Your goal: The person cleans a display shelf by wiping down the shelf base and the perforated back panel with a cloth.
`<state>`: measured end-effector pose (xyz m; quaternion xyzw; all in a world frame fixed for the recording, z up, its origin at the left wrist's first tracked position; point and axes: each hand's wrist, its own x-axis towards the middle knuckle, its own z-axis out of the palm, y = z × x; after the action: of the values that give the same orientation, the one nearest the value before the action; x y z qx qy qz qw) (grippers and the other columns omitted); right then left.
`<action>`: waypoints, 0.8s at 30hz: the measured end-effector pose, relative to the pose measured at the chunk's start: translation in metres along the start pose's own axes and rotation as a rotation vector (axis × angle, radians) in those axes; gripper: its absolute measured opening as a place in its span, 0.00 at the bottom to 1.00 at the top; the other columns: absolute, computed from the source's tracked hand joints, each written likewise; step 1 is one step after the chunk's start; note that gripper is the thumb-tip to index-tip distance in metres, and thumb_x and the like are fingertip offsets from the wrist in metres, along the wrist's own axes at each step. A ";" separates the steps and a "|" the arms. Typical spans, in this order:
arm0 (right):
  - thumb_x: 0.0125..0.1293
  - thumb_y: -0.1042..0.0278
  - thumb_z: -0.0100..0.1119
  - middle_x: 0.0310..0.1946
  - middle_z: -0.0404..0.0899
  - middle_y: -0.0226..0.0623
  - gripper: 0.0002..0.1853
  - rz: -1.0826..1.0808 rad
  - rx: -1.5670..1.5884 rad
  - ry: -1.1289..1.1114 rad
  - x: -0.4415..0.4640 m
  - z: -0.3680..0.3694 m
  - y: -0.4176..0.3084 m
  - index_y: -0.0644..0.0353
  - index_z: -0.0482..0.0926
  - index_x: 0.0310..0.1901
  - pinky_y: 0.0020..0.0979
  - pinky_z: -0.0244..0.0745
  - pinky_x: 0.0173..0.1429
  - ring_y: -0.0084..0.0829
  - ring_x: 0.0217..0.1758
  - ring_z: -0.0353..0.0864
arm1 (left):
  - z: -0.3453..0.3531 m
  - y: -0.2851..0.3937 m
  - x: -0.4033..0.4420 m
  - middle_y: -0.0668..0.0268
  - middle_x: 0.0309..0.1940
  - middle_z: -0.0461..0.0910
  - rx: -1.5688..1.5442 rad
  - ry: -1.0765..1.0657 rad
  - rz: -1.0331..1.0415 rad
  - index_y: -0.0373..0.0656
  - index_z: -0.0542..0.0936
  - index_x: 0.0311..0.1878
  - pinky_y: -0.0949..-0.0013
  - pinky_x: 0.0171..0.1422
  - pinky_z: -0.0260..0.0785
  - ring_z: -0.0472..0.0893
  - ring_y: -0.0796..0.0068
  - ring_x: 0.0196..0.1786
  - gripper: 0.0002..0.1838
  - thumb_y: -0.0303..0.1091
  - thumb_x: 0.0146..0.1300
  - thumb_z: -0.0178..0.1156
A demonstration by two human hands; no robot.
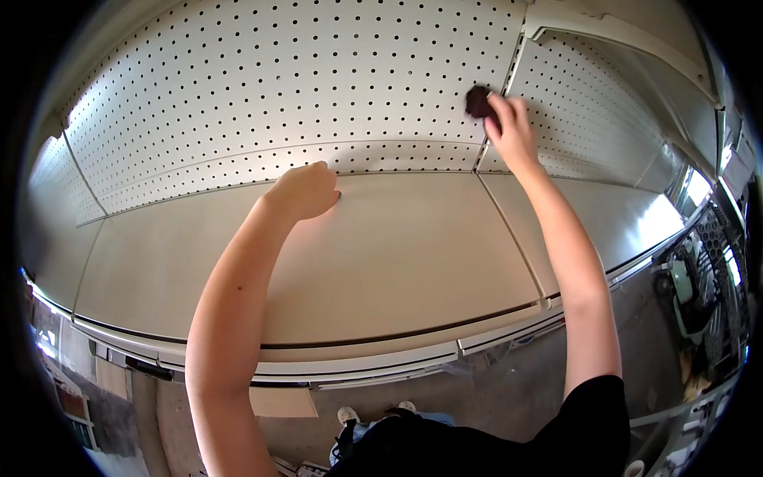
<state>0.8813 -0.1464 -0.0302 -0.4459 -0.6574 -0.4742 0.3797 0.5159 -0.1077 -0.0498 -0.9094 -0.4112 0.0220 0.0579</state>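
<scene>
Beside the slotted metal upright (513,62) at the right end of a white perforated metal panel (358,86), a dark brownish-red, rounded, soft-looking pad (479,102) is held up before the holes. It is blurred, so its material, and whether it touches the panel, cannot be told for sure. The right hand (513,127) grips it, thumb and bent fingers pinching its right side. The step in hand looks to be rubbing or wiping this pad over the perforated face. The next move would call for light, even pressure, and care at the upright, where a soft edge might catch.

The left hand (302,191) is low over the back of a smooth cream-coloured metal shelf (397,262), its fingers curled inward; a small dark spot (339,195) shows by the thumb, and whether anything is held there cannot be told. Farther out are the shelf's pale front rail (358,367), a black short sleeve (600,405) and the grey floor (509,381).
</scene>
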 end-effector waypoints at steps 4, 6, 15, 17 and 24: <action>0.55 0.69 0.65 0.42 0.69 0.35 0.25 0.187 0.015 0.078 -0.003 0.012 -0.024 0.45 0.72 0.55 0.40 0.77 0.36 0.39 0.37 0.77 | 0.003 0.001 0.000 0.57 0.40 0.77 0.008 0.038 -0.005 0.36 0.80 0.37 0.61 0.44 0.77 0.81 0.60 0.39 0.14 0.37 0.67 0.50; 0.53 0.70 0.65 0.41 0.70 0.34 0.23 0.053 0.103 -0.111 -0.023 0.017 -0.030 0.42 0.74 0.53 0.38 0.76 0.35 0.38 0.37 0.78 | 0.002 0.004 0.001 0.58 0.38 0.78 0.041 0.039 -0.002 0.36 0.80 0.37 0.62 0.43 0.77 0.81 0.61 0.39 0.13 0.36 0.67 0.51; 0.57 0.64 0.61 0.39 0.74 0.35 0.20 -0.332 -0.005 -0.384 -0.035 0.012 -0.045 0.34 0.74 0.53 0.38 0.78 0.34 0.35 0.39 0.80 | 0.002 0.003 0.000 0.52 0.44 0.76 0.096 -0.010 0.027 0.31 0.76 0.41 0.59 0.50 0.76 0.81 0.57 0.45 0.18 0.41 0.68 0.50; 0.62 0.63 0.59 0.41 0.72 0.36 0.18 0.632 0.387 -0.613 -0.019 0.012 -0.037 0.49 0.73 0.54 0.40 0.77 0.35 0.40 0.39 0.79 | 0.002 0.005 0.000 0.52 0.44 0.76 0.004 -0.013 -0.029 0.31 0.76 0.41 0.60 0.50 0.76 0.81 0.57 0.45 0.18 0.41 0.68 0.50; 0.61 0.66 0.58 0.41 0.70 0.35 0.17 0.322 0.196 -0.149 -0.020 0.019 -0.054 0.43 0.73 0.53 0.39 0.77 0.35 0.38 0.38 0.78 | -0.005 0.011 0.002 0.52 0.45 0.76 0.040 -0.072 -0.035 0.30 0.76 0.41 0.59 0.49 0.76 0.81 0.57 0.44 0.19 0.41 0.68 0.49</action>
<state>0.8347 -0.1409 -0.0696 -0.5399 -0.6469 -0.3067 0.4427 0.5258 -0.1138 -0.0465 -0.8994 -0.4284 0.0618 0.0616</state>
